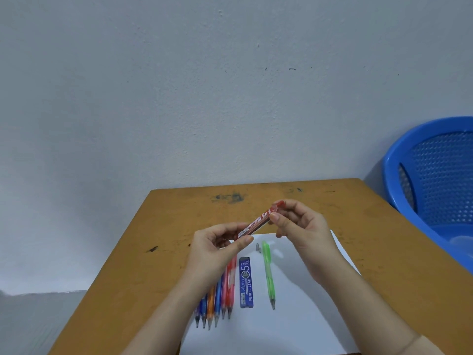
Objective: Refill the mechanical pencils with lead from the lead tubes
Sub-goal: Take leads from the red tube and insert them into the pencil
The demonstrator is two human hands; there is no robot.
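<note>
A red lead tube (256, 223) is held slanted above the table. My left hand (217, 248) pinches its lower end and my right hand (299, 226) pinches its upper end near the cap. Below, on a white sheet (294, 324), a green mechanical pencil (268, 274) lies tip toward me, with a small grey cap (258, 247) beside its far end. A blue lead tube (246, 282) lies to its left. Several coloured mechanical pencils (220, 301) lie in a row under my left wrist, partly hidden.
The brown wooden table (163, 226) stands against a grey wall and carries dark stains. A blue plastic basket (440, 180) sits off the table's right side.
</note>
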